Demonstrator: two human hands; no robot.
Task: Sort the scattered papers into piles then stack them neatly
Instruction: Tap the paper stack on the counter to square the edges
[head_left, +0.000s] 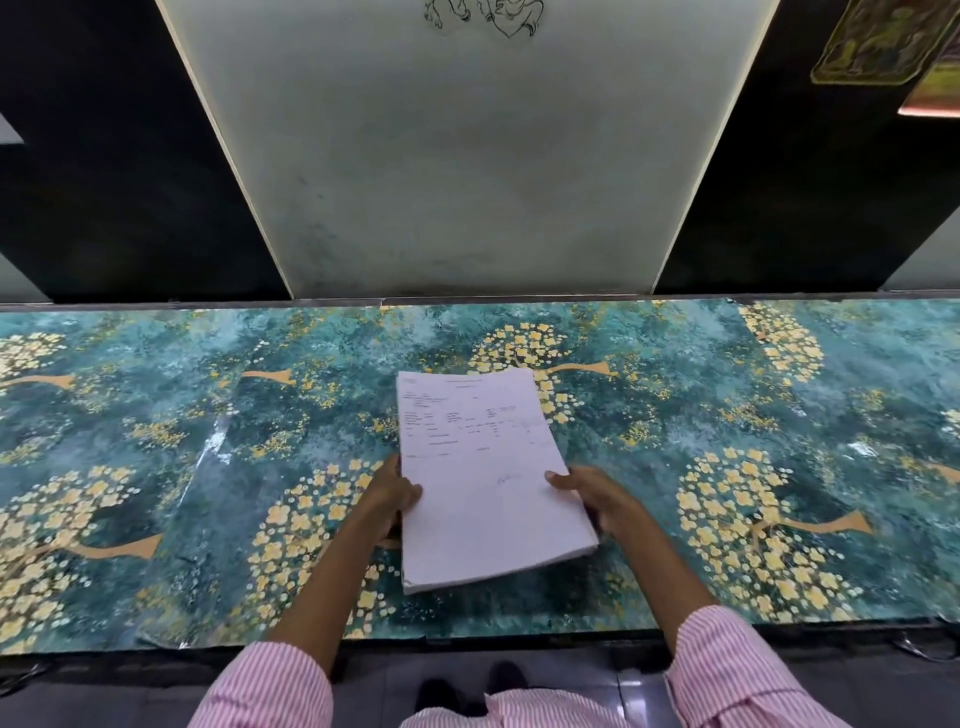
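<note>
Both hands grip one thick stack of printed papers (485, 480): the left hand (395, 493) pinches its left edge, the right hand (589, 493) its right edge, thumbs on top. Its long axis runs away from the person, tilted slightly, above the teal floral tabletop (156, 415). Beyond stands a pale wall panel (467, 156).

The worktop (519, 638) runs the full width of the view under a teal sheet (779, 415) printed with yellow-blossomed trees. The sheet is glossy, with a creased seam (215, 441) left of centre. A stack of papers (483, 493) sits over the middle, but whether it rests flat cannot be told.
</note>
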